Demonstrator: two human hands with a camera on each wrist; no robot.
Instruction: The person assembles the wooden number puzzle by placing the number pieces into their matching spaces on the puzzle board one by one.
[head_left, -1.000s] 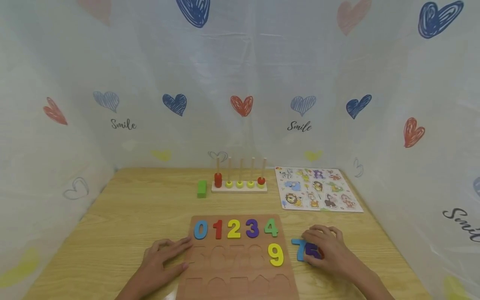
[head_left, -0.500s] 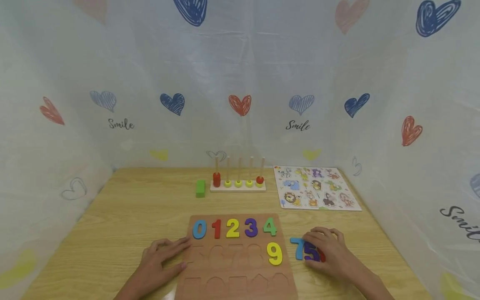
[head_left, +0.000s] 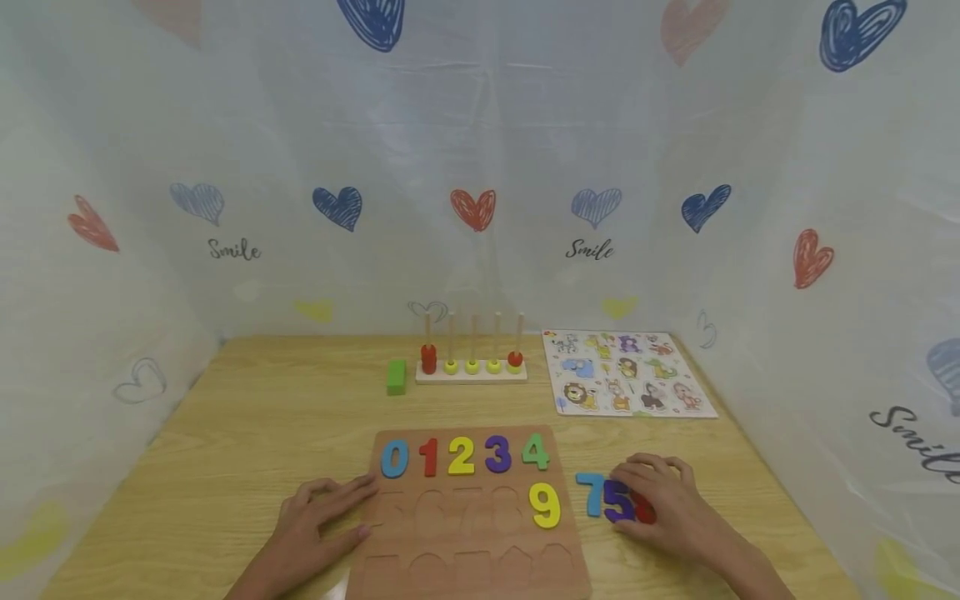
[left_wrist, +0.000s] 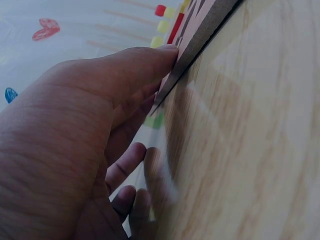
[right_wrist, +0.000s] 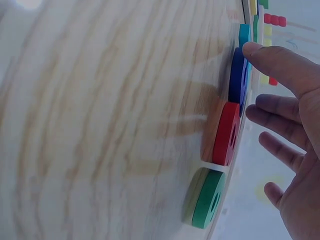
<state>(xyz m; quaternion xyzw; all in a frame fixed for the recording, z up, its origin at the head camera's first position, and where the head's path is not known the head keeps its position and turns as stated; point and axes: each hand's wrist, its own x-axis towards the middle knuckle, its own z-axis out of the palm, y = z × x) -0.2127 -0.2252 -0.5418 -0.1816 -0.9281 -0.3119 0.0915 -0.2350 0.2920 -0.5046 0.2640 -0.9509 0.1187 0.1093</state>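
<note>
My left hand point(head_left: 315, 527) lies at the left edge of a brown number puzzle board point(head_left: 435, 575), its fingertips and thumb touching the rim. The other fingers are loosely extended in the left wrist view. My right hand point(head_left: 671, 508) is over number pieces right of the board, fingers spread. Its thumb touches the purple 5 point(right_wrist: 236, 75) at the top. A blue 7 point(head_left: 592, 493) lies beside the 5. A red piece point(right_wrist: 226, 134) is partly under the hand in the head view; a green piece point(right_wrist: 208, 199) shows only in the right wrist view.
Numbers 0 to 4 fill the board's top row, and a yellow 9 point(head_left: 545, 505) sits in the second. Behind stand a green block point(head_left: 396, 378), a bead peg rack point(head_left: 472, 377) and an animal puzzle point(head_left: 628, 372). A heart-print curtain point(head_left: 405, 267) surrounds the table.
My right hand has shifted slightly right relative to the pieces, so more of the purple 5 and the red piece shows. The left hand stays at the board. The head view has drifted slightly.
</note>
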